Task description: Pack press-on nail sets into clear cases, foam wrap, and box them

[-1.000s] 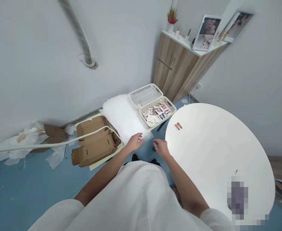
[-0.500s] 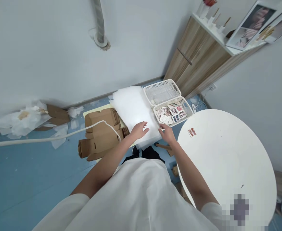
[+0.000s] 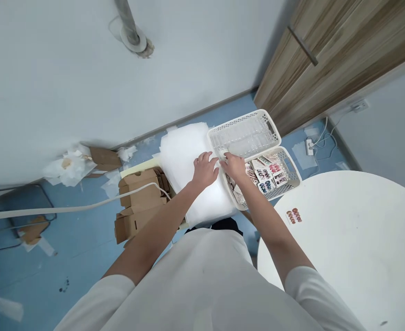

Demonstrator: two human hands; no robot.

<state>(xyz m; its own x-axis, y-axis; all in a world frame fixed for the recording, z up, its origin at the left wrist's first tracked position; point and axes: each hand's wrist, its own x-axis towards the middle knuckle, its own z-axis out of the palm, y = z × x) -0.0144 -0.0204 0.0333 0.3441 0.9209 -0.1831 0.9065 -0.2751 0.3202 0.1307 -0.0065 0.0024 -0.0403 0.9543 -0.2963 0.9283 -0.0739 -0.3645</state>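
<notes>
The left hand is palm down over the white sheets, its fingers loosely bent and a little apart, with nothing visible in its grip. The right hand reaches to the corner where two white baskets come together; its fingertips are too small to make out, so whether they pinch anything cannot be told. Only a narrow gap lies between the two hands.

The sheets are piled beside the baskets, their right edge running up to the basket rims. The far basket holds clear plastic pieces; the near basket holds printed cards, partly hidden by the right wrist. Left of the sheets, flattened cardboard boxes lie on a low surface with a pale yellow edge, and a white cord crosses above them.

At the right, the curved edge of a round white surface comes close to the near basket's outer corner, leaving a tight strip there. A small card lies near that edge. Blue floor opens out widely at the left, while a strip of it separates the far basket from the wall.
</notes>
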